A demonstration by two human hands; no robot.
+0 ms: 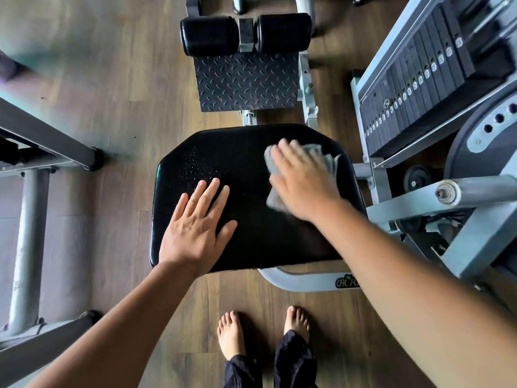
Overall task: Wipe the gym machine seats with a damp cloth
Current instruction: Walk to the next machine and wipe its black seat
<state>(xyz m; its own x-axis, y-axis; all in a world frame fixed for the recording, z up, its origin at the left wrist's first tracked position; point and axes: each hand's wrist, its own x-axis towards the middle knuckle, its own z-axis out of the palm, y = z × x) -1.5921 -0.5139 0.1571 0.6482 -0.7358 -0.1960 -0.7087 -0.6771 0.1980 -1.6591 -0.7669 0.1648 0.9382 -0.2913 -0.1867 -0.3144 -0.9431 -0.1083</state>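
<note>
The seat, a wide black padded cushion, sits at the middle of the view on a grey machine frame. The cloth, grey and crumpled, lies on the seat's far right part. It is pinned there under the right grip.

That grip is released rather than clenched. Its fingers lie fairly straight and spread on top of the cloth, pressing it down. A flat palm likely spreads the pressure and puts more of the cloth against the padding than a fist would. The hand and cloth are blurred, which suits a wiping stroke under way.

The left grip is also released and holds nothing. It rests flat on the near left part of the seat, fingers straight and pointing away from the person. It probably props the person as they lean over, and it is well apart from the cloth.

A patch of fine speckles shows beyond the left fingertips. These may be water drops or the seat's own texture; the view does not settle it.

Beyond the seat are a ridged foot plate and two black roller pads. A weight stack stands to the right. The person's bare feet stand on the wooden floor, close to the seat's near edge.
</note>
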